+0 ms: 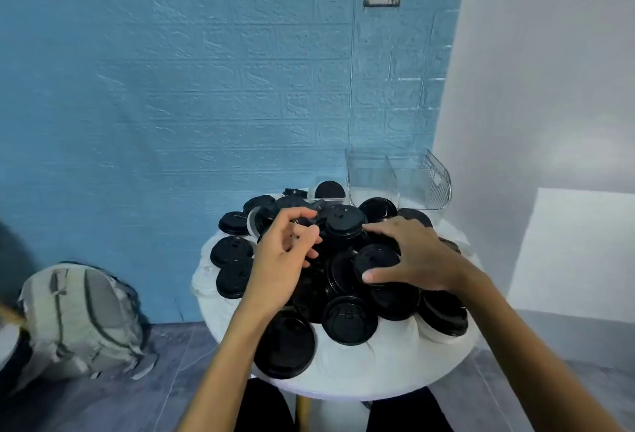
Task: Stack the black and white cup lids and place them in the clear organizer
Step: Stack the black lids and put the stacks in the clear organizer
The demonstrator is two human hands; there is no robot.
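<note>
Roughly twenty round black plastic cup lids (pixel 349 319) heap under both hands. Right hand (pixel 417 254) grips one lid; left hand (pixel 285 253) curls loosely. One clear plastic organizer (pixel 400 179) stands beyond the fingertips.

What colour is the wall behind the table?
Blue, with an embossed brick pattern, seen in the head view.
</note>
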